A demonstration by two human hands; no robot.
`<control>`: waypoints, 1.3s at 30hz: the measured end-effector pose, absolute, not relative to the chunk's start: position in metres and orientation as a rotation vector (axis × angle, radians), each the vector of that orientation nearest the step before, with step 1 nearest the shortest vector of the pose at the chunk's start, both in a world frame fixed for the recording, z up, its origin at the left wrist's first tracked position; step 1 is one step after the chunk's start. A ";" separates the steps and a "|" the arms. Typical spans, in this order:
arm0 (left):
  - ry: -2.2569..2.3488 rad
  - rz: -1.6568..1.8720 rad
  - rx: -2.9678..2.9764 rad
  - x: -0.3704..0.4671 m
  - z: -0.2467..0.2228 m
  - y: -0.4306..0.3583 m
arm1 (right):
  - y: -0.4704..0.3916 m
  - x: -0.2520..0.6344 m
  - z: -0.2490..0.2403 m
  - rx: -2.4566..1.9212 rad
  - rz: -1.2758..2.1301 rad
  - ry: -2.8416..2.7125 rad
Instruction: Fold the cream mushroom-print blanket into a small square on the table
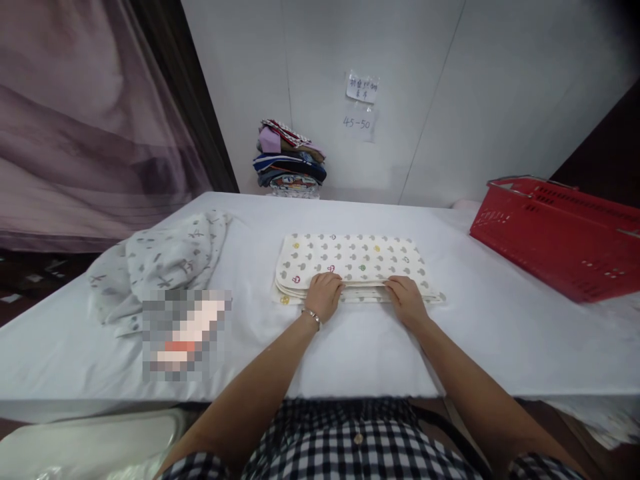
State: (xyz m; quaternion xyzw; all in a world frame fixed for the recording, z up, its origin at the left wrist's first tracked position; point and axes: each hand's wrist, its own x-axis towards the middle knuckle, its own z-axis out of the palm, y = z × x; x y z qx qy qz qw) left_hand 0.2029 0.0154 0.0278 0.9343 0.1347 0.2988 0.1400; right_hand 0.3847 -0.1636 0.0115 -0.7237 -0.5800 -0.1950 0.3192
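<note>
Head view, clock centred on the mushroom-print cloth (353, 257), 12 toward the wall. Cloth is lying mid-table as a flat, wide, layered rectangle, long side facing the wearer. Left hand (324, 295) is resting at about 7 o'clock, fingers curling closed over the near edge of the upper layers, apparently pinching them; thumb is mostly hiding. Right hand (406, 301) is sitting at about 5 o'clock, fingers bending over the same edge, seemingly pinching too; thumb not clear. Lower layers are peeking out below that edge, toward 6.

Progress, judging: folding is looking well along. Several layers are already stacking up, corners lying fairly neat; the near edges are not lining up, so evening them is seeming left. Printed white cloth (167, 257) at 9 o'clock is lying crumpled, not folded, no hand touching it. Pixelated object (193, 327) at 8 is overlapping its near side in view; cannot tell what it is.

Around: stack of folded fabrics (290, 160) is standing at 11 by the wall; paper notes (361, 88) are hanging at 12; red plastic basket (560, 233) is sitting at 3. White tablecloth (500, 340) is covering the table.
</note>
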 end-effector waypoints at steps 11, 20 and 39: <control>0.323 0.790 2.919 0.202 0.027 0.012 | -0.166 0.383 0.008 -1.975 -0.582 -1.650; 0.316 0.764 2.938 0.201 0.022 0.013 | -0.167 0.386 0.006 -1.931 -0.559 -1.666; 0.318 0.645 2.787 0.197 0.018 0.018 | -0.171 0.380 0.016 -1.905 -0.342 -1.697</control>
